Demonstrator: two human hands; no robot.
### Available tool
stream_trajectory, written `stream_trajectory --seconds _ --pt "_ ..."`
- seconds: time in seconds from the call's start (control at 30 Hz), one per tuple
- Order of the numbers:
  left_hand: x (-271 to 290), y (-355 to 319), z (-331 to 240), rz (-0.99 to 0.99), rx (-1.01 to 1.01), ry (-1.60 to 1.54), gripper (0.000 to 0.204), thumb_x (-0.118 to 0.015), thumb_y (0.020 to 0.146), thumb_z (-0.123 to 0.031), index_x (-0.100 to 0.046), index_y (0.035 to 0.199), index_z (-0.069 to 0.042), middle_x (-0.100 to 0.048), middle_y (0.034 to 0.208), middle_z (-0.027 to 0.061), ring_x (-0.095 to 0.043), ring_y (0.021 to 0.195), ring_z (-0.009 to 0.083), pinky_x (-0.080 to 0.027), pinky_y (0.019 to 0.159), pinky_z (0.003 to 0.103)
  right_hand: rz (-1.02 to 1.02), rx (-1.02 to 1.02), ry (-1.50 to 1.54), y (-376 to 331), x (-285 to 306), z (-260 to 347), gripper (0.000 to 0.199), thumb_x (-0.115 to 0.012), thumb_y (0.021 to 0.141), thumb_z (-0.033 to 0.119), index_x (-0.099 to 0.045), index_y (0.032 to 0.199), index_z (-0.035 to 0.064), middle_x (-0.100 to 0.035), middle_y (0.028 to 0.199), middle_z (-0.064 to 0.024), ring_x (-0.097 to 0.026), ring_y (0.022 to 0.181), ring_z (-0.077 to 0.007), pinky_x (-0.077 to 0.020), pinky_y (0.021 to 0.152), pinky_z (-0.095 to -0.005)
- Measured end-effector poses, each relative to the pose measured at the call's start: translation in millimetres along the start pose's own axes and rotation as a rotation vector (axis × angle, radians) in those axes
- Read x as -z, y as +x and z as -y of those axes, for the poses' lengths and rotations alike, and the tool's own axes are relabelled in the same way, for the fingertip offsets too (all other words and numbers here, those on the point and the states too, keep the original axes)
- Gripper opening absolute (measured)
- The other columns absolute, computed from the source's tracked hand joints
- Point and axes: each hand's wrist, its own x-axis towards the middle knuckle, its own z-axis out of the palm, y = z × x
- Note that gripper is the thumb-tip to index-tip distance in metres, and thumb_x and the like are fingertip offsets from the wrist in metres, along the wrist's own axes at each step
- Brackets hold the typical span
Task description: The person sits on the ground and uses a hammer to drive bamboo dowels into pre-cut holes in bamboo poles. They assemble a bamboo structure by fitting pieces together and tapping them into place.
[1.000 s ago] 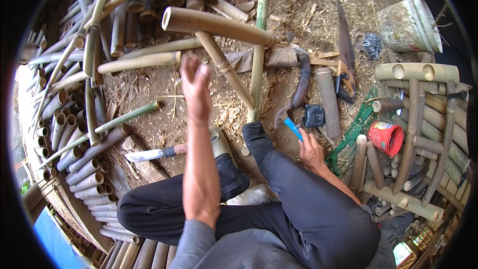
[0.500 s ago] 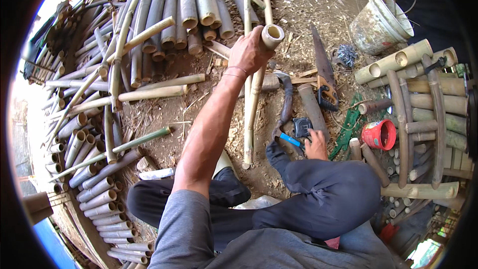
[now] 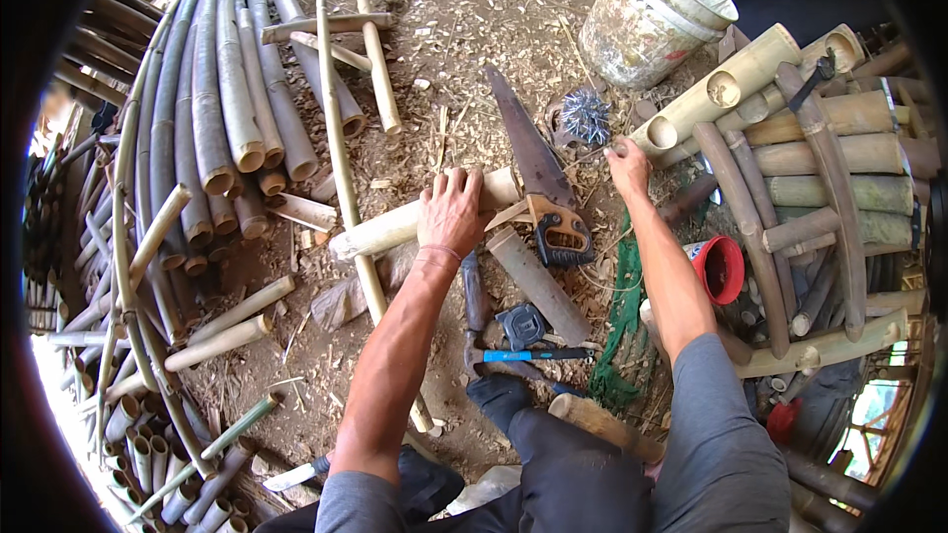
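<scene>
My left hand (image 3: pixel 452 214) is wrapped over a pale bamboo tube (image 3: pixel 387 227), which lies crosswise over a thin bamboo pole (image 3: pixel 343 153). Out to the right, the fingers of my right hand (image 3: pixel 629 170) are closed at the near end of a thick bamboo pole with round holes (image 3: pixel 697 102). What the fingertips touch there is partly hidden. Between my arms lie a handsaw (image 3: pixel 538 173) with an orange and black handle, a dark tape measure (image 3: pixel 524 325), a blue pen-like tool (image 3: pixel 518 355), a dark-handled tool (image 3: pixel 476 301) and a short brown bamboo piece (image 3: pixel 538 286).
Long bamboo poles (image 3: pixel 237 109) are piled at the far left. A dirty white bucket (image 3: pixel 647 25) stands at the far right, near a spiky silver bundle (image 3: pixel 585 116). A red container (image 3: pixel 720 271) and a curved bamboo frame (image 3: pixel 750 227) are beside my right arm. A knife (image 3: pixel 294 475) lies near my left elbow.
My left hand has brought the bamboo tube down from end-on to lying crosswise. My right hand has left the tape measure and blue tool and reached out to the holed pole. The view has shifted right.
</scene>
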Motion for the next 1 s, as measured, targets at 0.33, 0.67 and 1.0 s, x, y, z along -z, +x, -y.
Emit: stream_trajectory --seconds 0.33,0.67,1.0 --pt "-13.9 16.3 42.7 -0.085 0.142 -0.299 0.049 -0.071 0.090 -0.032 -0.058 0.124 0.000 -0.058 0.124 0.0199 -0.056 0.117 0.0339 -0.047 0.100 0.043 -0.030 -0.047 -0.306 29.0 -21.4 9.2 0.022 -0.061 0.092 0.029 -0.071 0.091 0.0097 -0.071 0.092 -0.0200 -0.067 0.087 -0.0417 -0.0510 0.077 -0.0510" --pt "19.0 -174.3 -71.0 0.099 0.474 -1.196 0.039 -0.066 0.098 -0.025 -0.062 0.125 0.002 -0.069 0.115 0.0120 -0.063 0.107 0.0171 -0.052 0.093 0.033 0.590 -0.207 1.083 -197.3 60.5 72.8 0.022 -0.057 0.101 0.025 -0.062 0.089 0.0069 -0.062 0.075 -0.0018 -0.059 0.061 -0.0122 -0.0497 0.055 -0.0268" --pt "20.6 -245.3 -98.9 0.315 0.676 -1.472 0.030 -0.074 0.092 -0.021 -0.072 0.109 0.003 -0.070 0.098 0.0066 -0.066 0.091 0.0138 -0.054 0.080 0.028 0.808 -0.043 0.761 -360.3 99.6 52.2 0.022 -0.060 0.099 0.018 -0.069 0.099 -0.0025 -0.067 0.082 -0.0024 -0.057 0.075 -0.0078 -0.0484 0.067 -0.0267"
